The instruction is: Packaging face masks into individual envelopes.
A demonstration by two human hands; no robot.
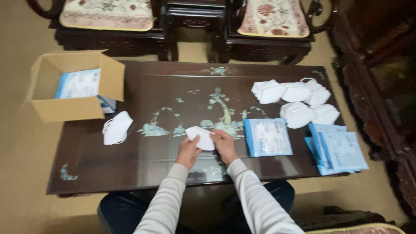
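Dark inlaid low table (143,173), spanning the view. Open cardboard box (52,110) on its far left corner, light blue packets inside. Piles of white masks (297,102) at far right; blue pouches (266,136) just right of the hands. Loose mask (116,128) lying left. Folded white mask (201,137) at centre, pinched by left hand (188,151) and right hand (224,145), fingers closed on its edges.

Pouch (268,137) print blurred; chairs (273,19) cut off.
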